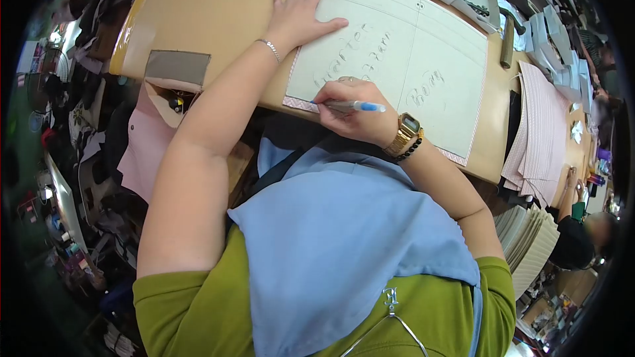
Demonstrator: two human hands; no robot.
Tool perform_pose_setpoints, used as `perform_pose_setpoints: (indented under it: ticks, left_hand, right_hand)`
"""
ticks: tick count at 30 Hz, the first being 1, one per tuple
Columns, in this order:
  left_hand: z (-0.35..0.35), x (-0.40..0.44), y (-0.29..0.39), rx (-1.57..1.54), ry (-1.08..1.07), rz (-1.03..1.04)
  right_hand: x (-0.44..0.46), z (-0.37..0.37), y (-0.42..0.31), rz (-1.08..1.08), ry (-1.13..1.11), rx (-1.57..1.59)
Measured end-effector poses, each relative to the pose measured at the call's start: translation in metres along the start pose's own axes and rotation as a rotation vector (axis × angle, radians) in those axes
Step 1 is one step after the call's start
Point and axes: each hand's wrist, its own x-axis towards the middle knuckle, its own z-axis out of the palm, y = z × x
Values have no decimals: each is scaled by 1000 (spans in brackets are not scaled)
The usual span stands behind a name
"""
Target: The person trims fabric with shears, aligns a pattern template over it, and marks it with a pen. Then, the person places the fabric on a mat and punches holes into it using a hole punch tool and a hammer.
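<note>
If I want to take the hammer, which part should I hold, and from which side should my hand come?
Hold the hammer by its brown handle, probably best from the near side: the handle's free end points toward you, with the dark head at the far end. Your right hand holds a pen.

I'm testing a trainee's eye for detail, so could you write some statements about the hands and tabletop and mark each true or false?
1. The right hand holds a pen. True.
2. The left hand is clenched into a fist. False: it is spread open.
3. A gold watch is on the left arm. False: it is on the right arm.
4. A hammer lies beside the pale sheet. True.
5. The sheet is blank. False: it bears handwriting.
</note>
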Motion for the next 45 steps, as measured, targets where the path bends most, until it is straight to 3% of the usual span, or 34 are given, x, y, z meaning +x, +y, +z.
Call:
perform_pose_setpoints:
  ticks: [4, 10, 16, 20, 24, 25, 28, 34, 35, 41, 43, 45]
  left_hand:
    - [2, 0, 0, -5, 6, -3]
    - [4, -1, 0, 11, 12, -9]
    - [-1, 3, 0, 19, -34, 3]
    - [4, 6, -4, 48, -36, 32]
    - [-1, 5, -1, 56, -57, 8]
    - [0, 6, -2, 49, -60, 9]
    - [3, 6, -5, 36, -68, 3]
    - [4, 8, -6, 31, -70, 7]
    - [4, 8, -6, 31, -77, 5]
    - [1, 7, -5, 8, -92, 6]
    - [1, 7, -5, -5, -94, 5]
    - [2, 7, -7, -17, -93, 11]
  right_hand:
    - [1, 3, 2, -68, -17, -95]
    - [-12, -12, 0, -3, -57, -80]
    - [-13, 3, 3, -100, 30, -94]
    - [-63, -44, -1, 129, 13, -95]
    - [-147, -98, -6, 465, 317, 57]
    - [-174, -104, 10, 405, 447, 14]
    - [-213, -120, 8, 502, 529, -15]
    - [-218, -117, -1, 516, 431, -126]
    - [-215, -113, 2, 429, 486, -182]
    - [-223, -127, -8, 615, 453, -196]
    - [-217, -123, -6, 472, 422, -291]
    - [-213, -116, -5, 484, 431, -278]
